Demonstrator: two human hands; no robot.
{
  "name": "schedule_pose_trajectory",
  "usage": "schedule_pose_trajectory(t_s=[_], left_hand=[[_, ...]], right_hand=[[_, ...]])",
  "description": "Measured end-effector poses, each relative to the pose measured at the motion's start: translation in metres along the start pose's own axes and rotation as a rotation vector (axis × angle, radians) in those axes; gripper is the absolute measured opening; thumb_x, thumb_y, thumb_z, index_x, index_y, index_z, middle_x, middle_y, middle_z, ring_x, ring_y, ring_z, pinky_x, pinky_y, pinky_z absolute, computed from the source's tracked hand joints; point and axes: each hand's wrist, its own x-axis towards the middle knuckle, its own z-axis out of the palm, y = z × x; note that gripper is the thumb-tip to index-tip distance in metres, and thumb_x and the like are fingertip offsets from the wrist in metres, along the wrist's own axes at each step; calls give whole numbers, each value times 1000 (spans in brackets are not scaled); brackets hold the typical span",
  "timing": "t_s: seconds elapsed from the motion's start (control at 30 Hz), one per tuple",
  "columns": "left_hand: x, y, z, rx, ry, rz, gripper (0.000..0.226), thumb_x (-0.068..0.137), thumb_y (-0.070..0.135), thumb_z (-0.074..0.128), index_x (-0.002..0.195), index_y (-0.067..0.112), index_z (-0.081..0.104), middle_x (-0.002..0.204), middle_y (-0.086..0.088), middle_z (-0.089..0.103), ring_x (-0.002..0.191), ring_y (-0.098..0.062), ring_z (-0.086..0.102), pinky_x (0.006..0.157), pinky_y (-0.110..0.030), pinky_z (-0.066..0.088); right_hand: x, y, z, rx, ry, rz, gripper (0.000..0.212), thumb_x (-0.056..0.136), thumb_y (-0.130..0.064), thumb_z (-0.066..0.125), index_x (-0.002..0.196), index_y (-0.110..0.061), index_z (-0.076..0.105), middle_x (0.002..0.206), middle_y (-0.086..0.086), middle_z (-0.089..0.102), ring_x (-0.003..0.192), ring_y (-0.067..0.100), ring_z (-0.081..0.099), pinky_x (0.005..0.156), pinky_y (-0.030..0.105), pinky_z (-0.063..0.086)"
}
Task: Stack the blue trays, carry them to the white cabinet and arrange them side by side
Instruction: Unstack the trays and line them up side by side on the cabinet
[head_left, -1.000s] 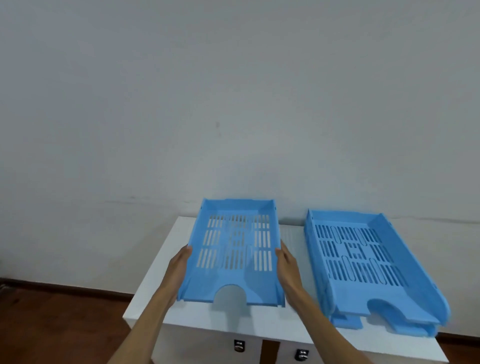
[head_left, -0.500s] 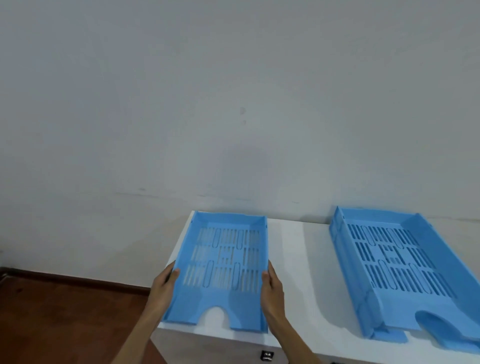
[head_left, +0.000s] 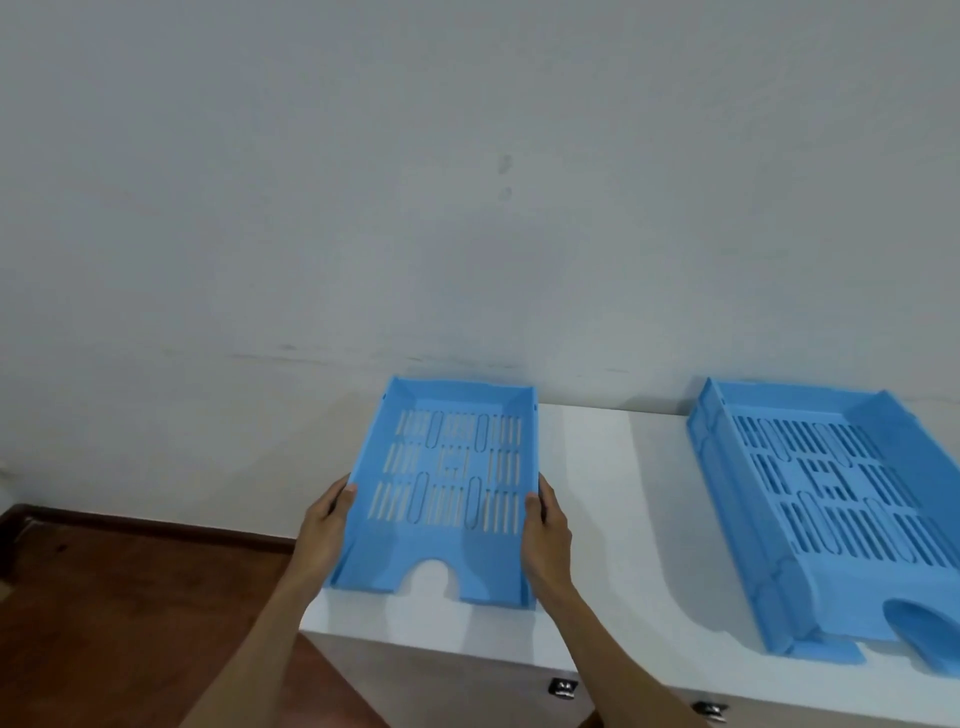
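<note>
A single blue slotted tray (head_left: 452, 483) lies at the left end of the white cabinet (head_left: 613, 525) top, its left side at or slightly over the cabinet's left edge. My left hand (head_left: 327, 525) grips its left wall and my right hand (head_left: 545, 525) grips its right wall. A stack of blue trays (head_left: 836, 514) rests on the right part of the cabinet, apart from the single tray and cut off by the frame's right edge.
A pale wall (head_left: 467, 208) rises right behind the cabinet. Brown floor (head_left: 130, 623) lies below on the left. Two small dark drawer pulls (head_left: 563, 687) show on the cabinet front.
The single tray, held in both hands, has moved left and come down onto the cabinet's left end. The gap to the tray stack has widened.
</note>
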Motion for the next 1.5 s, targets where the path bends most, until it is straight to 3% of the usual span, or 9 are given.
schedule_pose_trajectory(t_s=[0.13, 0.43, 0.57, 0.67, 0.77, 0.97, 1.2, 1.3, 1.5], left_hand=[[6, -4, -1, -19, 2, -8, 18, 103, 20, 46, 104, 28, 62, 86, 21, 69, 68, 21, 62, 54, 1, 44], [13, -9, -13, 74, -60, 1, 21, 103, 24, 48, 113, 29, 66, 102, 15, 72, 96, -4, 67, 68, -13, 51], [11, 2, -15, 175, -37, 29, 27, 103, 29, 46, 126, 27, 60, 121, 2, 65, 110, -21, 61, 85, -29, 46], [1, 22, -10, 271, 63, 87, 43, 103, 36, 41, 143, 22, 46, 129, -4, 57, 124, -27, 52, 95, -32, 37], [-12, 45, 4, 266, 34, 159, 45, 102, 41, 41, 143, 22, 47, 142, -3, 53, 132, -23, 47, 104, -31, 34], [-41, 87, 89, 168, -111, 230, 37, 103, 31, 47, 133, 15, 59, 137, 0, 59, 127, -10, 50, 104, -21, 30], [-95, 111, 232, 98, -347, 183, 35, 98, 45, 49, 129, 31, 60, 139, 3, 57, 130, -12, 50, 113, -29, 31], [-122, 106, 288, 101, -515, 139, 51, 85, 65, 49, 131, 44, 53, 146, 8, 50, 136, -9, 44, 119, -42, 30], [-173, 99, 365, 111, -578, 16, 70, 88, 67, 43, 149, 33, 34, 157, 5, 35, 143, -17, 35, 120, -47, 27]], right_hand=[[-3, -1, -2, 4, -2, -11, 39, 105, -33, 36, 143, -33, 44, 116, -4, 69, 87, 9, 71, 61, 19, 55], [1, 4, -1, -11, -16, -2, 42, 105, -34, 36, 146, -31, 40, 130, -2, 64, 103, 16, 67, 89, 42, 58], [3, -12, -13, -50, -37, 24, 38, 105, -32, 37, 142, -27, 41, 116, -1, 66, 94, 12, 67, 77, 29, 56], [4, -33, -30, -82, -33, -5, 44, 105, -32, 37, 148, -23, 37, 142, 9, 53, 126, 25, 54, 101, 37, 44], [4, -53, -54, -109, -46, -89, 46, 104, -30, 38, 150, -22, 36, 151, 8, 44, 137, 27, 43, 107, 35, 35], [3, -87, -136, -189, -49, -218, 41, 102, -28, 41, 142, -23, 47, 143, 8, 54, 130, 22, 49, 93, 23, 32], [3, -94, -277, -259, 135, -368, 34, 103, -22, 42, 133, -18, 58, 134, 7, 61, 114, 13, 56, 84, 11, 32], [4, -90, -341, -194, 234, -380, 30, 103, -21, 42, 126, -24, 62, 129, 6, 65, 119, 18, 59, 91, 21, 40], [4, -67, -442, -243, 337, -321, 37, 103, -14, 41, 137, -17, 55, 139, 6, 56, 118, 31, 60, 88, 31, 48]])
